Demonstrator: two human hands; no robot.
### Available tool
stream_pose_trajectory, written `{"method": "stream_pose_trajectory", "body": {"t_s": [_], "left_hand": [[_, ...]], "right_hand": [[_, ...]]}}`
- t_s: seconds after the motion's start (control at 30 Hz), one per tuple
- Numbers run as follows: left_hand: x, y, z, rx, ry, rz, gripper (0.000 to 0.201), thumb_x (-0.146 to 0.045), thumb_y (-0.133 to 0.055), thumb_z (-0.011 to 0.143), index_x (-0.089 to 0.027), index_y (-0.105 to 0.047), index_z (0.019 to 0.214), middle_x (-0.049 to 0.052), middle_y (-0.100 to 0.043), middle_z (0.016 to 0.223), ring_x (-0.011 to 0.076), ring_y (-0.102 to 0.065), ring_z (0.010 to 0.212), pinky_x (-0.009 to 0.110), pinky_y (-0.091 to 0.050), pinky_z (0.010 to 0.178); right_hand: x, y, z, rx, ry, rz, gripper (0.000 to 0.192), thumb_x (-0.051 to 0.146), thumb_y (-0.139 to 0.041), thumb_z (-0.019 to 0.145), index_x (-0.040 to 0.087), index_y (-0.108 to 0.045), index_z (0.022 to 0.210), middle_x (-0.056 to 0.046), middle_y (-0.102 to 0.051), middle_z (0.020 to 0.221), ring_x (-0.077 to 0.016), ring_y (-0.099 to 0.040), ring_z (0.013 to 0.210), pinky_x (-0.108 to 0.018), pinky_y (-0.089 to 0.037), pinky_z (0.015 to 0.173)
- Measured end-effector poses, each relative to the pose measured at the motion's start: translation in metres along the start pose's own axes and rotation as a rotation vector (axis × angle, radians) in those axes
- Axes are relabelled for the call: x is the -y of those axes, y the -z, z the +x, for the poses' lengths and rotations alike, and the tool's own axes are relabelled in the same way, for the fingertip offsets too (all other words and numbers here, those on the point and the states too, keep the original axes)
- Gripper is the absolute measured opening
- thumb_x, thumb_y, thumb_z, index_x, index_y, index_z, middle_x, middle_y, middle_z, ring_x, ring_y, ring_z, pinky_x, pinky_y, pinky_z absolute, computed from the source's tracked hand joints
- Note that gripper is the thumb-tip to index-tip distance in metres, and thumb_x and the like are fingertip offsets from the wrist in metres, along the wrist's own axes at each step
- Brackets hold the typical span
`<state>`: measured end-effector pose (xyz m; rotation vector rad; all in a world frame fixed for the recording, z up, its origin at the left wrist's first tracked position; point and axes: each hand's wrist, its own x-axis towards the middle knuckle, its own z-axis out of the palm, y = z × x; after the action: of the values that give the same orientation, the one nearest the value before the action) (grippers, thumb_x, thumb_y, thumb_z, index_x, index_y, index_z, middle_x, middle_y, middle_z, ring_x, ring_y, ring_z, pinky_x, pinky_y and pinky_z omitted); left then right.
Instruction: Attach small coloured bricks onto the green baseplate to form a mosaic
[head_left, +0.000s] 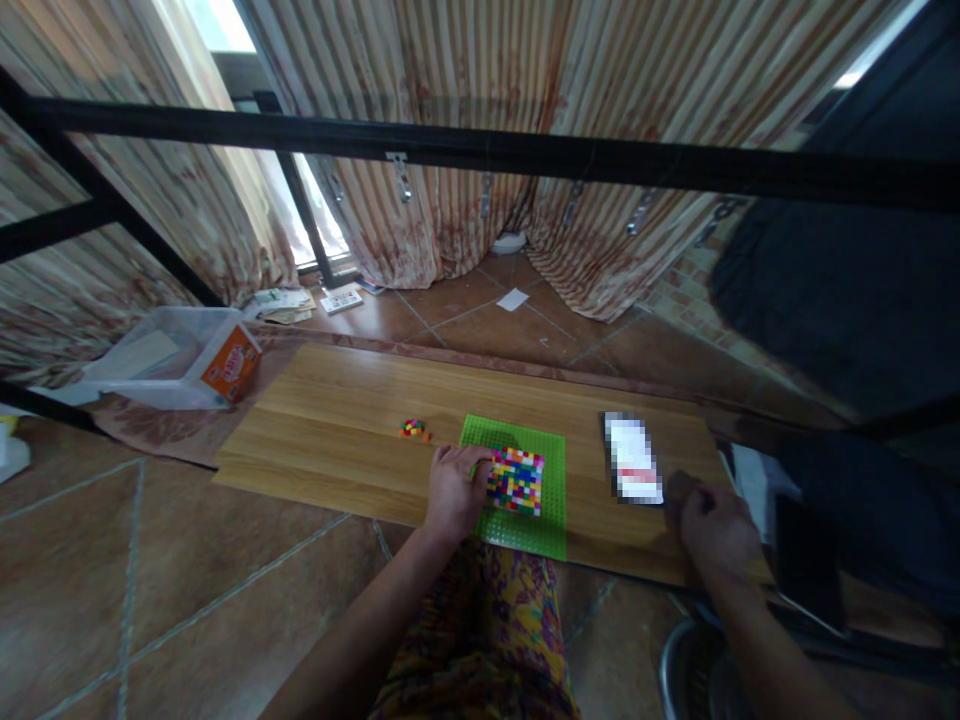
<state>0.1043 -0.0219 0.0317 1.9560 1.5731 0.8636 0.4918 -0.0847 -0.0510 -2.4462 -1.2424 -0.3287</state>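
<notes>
- Landmark: the flat light-wood laminate board (337, 430) lay on the terracotta tile floor; everything below is placed relative to it.
- A bright green studded square baseplate (525, 535) sat at the board's near edge, roughly centre, overhanging that edge slightly toward the person.
- On the baseplate, a dense square patch of small multicoloured bricks (515, 481) (red, yellow, blue, white, green) covered its middle; a wide green margin was bare on all sides.
- Left hand (454, 492) rested on the baseplate's left edge, fingers curled, fingertips touching the left side of the brick patch. Whether it pinched a brick, I couldn't tell.
- Right hand (716, 530) lay at the board's near right corner, loosely curled, knuckles up. Nothing visible in it.
- A small loose heap of coloured bricks (414, 429) sat on the board left of the baseplate, apart from the left hand.
- A white rectangular card with a dark border (634, 460) lay on the board between baseplate and right hand; its face was blurred.
- Progress, my read: the mosaic block looked largely filled, only a handful of loose bricks were left in the heap, so well along but not finished.
- Off the board's far left corner: a clear plastic tub with an orange box (184, 355).
</notes>
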Motion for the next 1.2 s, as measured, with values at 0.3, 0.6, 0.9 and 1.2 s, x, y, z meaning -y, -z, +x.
{"method": "stream_pose_trajectory", "body": {"t_s": [0.3,0.6,0.9,1.2], "left_hand": [[0.001,-0.004,0.005,-0.025,0.034,-0.141,0.014,-0.016,-0.062,0.085,-0.024,-0.073,0.086,0.002,-0.075,0.092,0.0169,-0.067,0.093,0.032,-0.049,0.090],[0.009,-0.013,0.006,-0.076,0.059,-0.411,0.015,-0.013,-0.061,0.081,-0.021,-0.074,0.081,0.002,-0.073,0.084,0.0149,-0.067,0.080,0.028,-0.052,0.079],[0.016,-0.024,0.011,-0.071,0.266,-0.769,0.007,-0.019,-0.068,0.068,-0.019,-0.073,0.072,0.002,-0.070,0.074,0.0148,-0.062,0.072,0.025,-0.049,0.071],[0.009,-0.026,0.015,-0.014,0.460,-0.994,0.032,-0.016,-0.067,0.061,-0.017,-0.074,0.092,-0.003,-0.065,0.065,0.0103,-0.054,0.060,0.021,-0.042,0.059]], "right_hand": [[-0.002,-0.003,0.001,-0.035,0.026,-0.026,0.039,0.034,-0.040,0.088,0.010,-0.070,0.096,-0.016,-0.065,0.087,-0.0262,-0.058,0.082,-0.036,-0.042,0.070],[-0.001,-0.002,0.000,-0.012,-0.001,-0.051,0.040,0.036,-0.040,0.089,0.011,-0.070,0.100,-0.016,-0.067,0.092,-0.0242,-0.058,0.079,-0.033,-0.040,0.066],[-0.001,-0.002,0.000,-0.021,0.001,-0.053,0.042,0.037,-0.038,0.090,0.010,-0.070,0.097,-0.016,-0.066,0.088,-0.0254,-0.058,0.078,-0.033,-0.038,0.064],[-0.006,-0.005,0.001,-0.036,0.030,-0.026,0.040,0.036,-0.040,0.088,0.011,-0.070,0.097,-0.016,-0.066,0.087,-0.0257,-0.058,0.079,-0.035,-0.041,0.067]]}}
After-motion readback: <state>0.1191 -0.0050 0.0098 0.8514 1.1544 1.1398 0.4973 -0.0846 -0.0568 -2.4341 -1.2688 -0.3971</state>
